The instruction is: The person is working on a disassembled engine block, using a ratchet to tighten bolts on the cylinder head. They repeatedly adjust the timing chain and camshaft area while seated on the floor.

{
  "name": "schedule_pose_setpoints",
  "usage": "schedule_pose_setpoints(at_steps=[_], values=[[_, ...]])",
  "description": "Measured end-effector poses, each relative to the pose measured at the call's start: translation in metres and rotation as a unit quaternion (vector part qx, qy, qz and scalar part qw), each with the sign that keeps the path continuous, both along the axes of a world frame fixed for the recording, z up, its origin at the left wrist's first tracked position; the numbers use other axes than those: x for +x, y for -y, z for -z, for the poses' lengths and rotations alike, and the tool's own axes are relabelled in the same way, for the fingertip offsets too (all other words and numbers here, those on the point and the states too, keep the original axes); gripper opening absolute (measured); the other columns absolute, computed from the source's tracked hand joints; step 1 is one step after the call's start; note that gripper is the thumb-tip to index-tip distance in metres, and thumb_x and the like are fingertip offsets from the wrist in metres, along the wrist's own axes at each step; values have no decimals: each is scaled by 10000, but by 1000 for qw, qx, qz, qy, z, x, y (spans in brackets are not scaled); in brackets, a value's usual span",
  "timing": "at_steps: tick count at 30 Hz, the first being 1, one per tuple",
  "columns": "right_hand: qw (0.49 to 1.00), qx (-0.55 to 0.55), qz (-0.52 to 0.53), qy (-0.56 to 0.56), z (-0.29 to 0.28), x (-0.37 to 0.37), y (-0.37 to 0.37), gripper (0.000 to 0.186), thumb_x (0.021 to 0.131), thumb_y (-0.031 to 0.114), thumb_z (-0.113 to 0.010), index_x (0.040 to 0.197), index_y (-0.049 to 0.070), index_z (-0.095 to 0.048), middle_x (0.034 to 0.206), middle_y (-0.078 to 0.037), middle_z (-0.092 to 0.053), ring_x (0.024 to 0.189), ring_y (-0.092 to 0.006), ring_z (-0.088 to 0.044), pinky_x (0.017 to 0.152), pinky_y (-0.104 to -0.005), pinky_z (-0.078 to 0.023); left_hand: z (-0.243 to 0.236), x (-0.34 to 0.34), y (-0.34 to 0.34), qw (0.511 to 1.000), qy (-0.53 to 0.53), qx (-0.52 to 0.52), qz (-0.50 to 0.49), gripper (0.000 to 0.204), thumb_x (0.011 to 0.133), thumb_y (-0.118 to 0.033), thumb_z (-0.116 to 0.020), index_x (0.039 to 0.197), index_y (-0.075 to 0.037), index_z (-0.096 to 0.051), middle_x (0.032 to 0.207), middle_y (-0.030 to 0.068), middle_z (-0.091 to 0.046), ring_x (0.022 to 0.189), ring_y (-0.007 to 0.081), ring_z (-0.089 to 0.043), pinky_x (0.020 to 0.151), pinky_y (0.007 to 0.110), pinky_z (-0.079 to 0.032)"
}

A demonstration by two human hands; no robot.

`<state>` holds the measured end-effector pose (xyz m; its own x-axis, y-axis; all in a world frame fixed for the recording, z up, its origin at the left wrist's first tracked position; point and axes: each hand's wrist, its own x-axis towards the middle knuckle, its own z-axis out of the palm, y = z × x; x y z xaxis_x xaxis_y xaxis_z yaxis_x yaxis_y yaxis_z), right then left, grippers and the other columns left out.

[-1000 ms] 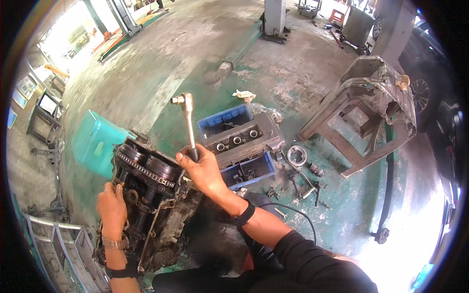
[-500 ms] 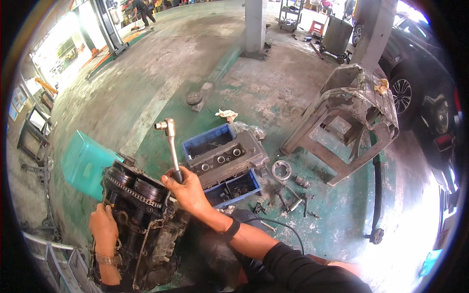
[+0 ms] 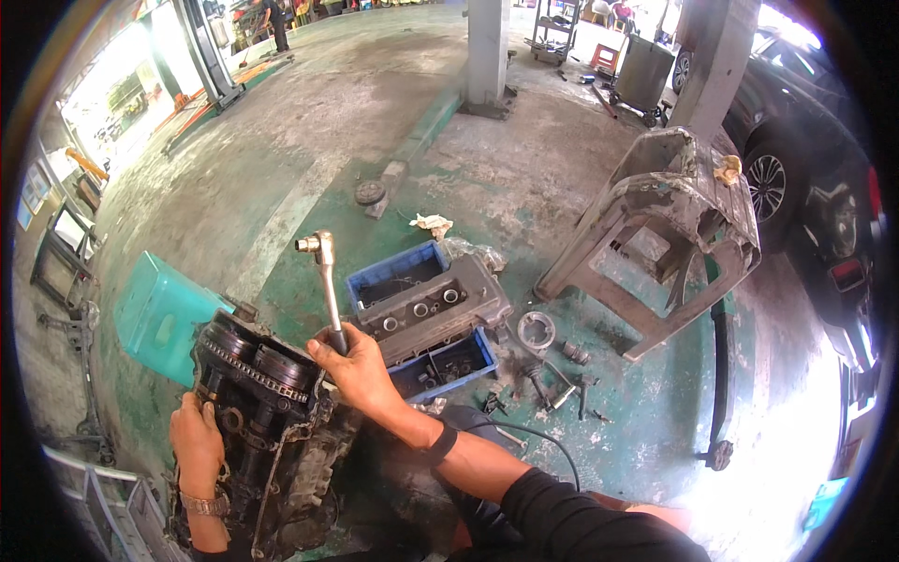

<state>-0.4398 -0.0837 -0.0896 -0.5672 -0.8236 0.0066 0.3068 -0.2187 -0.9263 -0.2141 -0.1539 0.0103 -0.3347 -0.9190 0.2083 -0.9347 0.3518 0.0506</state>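
A greasy engine [image 3: 272, 450] with a timing chain [image 3: 253, 368] and two dark round sprockets stands upright close in front of me, at lower left. My right hand [image 3: 361, 375] grips the black handle of a ratchet wrench [image 3: 328, 286], held up beside the engine's top right, its socket head uppermost and touching nothing. Against the engine's left side, my left hand [image 3: 197, 438] is closed, fingers curled below the chain; what they hold is hidden. Right of the engine, a valve cover [image 3: 435, 309] lies across two blue parts trays [image 3: 398, 276].
A teal plastic stool [image 3: 154, 318] lies beyond the engine. On the floor at right are a metal ring [image 3: 537, 331], several loose parts and a worn grey stool [image 3: 646, 244]. A dark car [image 3: 815, 169] stands far right. A person [image 3: 274, 23] is at far left.
Both hands keep nearly the same places. The wrench has stayed raised in my right hand. The view has shifted slightly, and the distant person has changed posture.
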Motion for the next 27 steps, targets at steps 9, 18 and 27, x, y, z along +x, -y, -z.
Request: schedule_pose_setpoints(at_steps=[9,18,27], values=[[1000,-12,-8,20,1,1,2,202,894,191,-714,911,15,-616,690,53,-509,620,-42,-409,528,-244,-356,0,1,-1,1000,-26,-3,12,128,873,-30,-631,923,50,-545,877,258,-628,862,467,-579,725,510,-436],[1000,-25,-3,3,-4,-2,-1,209,905,192,-713,948,15,-610,702,61,-497,633,-37,-418,541,-235,-358,8,7,8,1000,2,-8,-2,141,876,-66,-624,924,44,-549,826,268,-621,817,482,-573,708,528,-431],[998,10,-14,62,-11,-4,-8,128,903,163,-700,940,65,-626,695,43,-573,534,-24,-443,441,-206,-337,6,10,3,991,-72,-34,105,161,816,-22,-608,973,6,-584,934,259,-620,899,473,-575,746,523,-446]])
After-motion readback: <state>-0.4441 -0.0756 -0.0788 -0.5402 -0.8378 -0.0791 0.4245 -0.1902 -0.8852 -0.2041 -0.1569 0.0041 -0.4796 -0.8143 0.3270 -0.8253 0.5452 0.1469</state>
